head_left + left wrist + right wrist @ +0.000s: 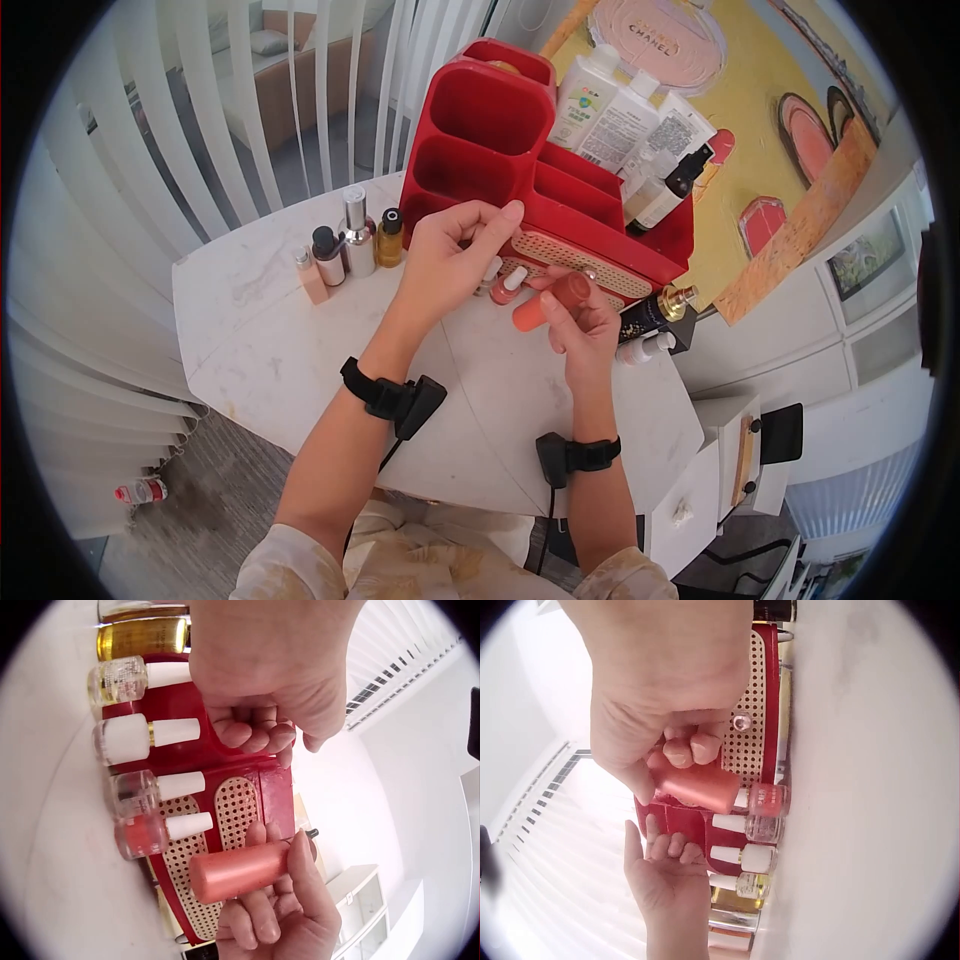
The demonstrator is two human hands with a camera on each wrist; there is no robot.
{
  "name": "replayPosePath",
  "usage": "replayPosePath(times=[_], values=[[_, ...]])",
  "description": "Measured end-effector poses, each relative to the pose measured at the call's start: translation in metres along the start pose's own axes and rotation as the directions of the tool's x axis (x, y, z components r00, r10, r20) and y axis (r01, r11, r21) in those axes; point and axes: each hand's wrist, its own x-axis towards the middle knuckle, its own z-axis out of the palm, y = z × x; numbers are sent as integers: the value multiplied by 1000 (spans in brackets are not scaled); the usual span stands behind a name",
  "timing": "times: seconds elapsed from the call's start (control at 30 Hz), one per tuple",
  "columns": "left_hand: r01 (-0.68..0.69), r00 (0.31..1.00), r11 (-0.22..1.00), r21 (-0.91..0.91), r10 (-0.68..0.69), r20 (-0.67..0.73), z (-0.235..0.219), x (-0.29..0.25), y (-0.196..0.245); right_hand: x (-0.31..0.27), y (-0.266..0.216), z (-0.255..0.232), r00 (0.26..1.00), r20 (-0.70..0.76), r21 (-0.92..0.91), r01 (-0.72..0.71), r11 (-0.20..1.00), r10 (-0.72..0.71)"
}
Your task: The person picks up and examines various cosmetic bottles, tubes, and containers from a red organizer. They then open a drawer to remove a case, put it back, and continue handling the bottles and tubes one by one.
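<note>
My right hand [590,335] grips a coral cylindrical bottle [236,870] between thumb and fingers, held tilted in front of the red organizer [525,195]. In the head view its lower end is bright orange and its upper part darker red. My left hand [450,255] hovers before the organizer's left part, fingers loosely bent, with nothing visible in them. A row of several small nail polish bottles with white caps stands along the organizer's foot, among them a coral-red one [142,836] and a white one [124,739]. The left wrist view shows the row below both hands.
White bottles [605,125] and a black-topped spray bottle [670,195] stand in the organizer's right compartments. Left of it are a silver-capped bottle [357,235], an amber bottle [390,240] and other small bottles. A dark gold-topped bottle [650,312] stands right on the marble table [270,360].
</note>
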Motion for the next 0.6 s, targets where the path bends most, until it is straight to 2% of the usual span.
replayPosePath(times=[0.13,0.33,0.43,0.6], values=[[43,999,999,-28,-43,-10,0,-2,7,3,7,-6,999,-31,-98,28,995,-31],[-4,1000,1000,-23,4,9,0,-2,2,3,8,5,987,-16,-258,150,954,-160],[7,1000,1000,-29,-7,4,0,-2,5,4,10,4,996,-39,-234,67,970,-78],[4,1000,999,-49,-4,11,0,-2,5,6,18,4,992,-41,-230,108,967,-120]])
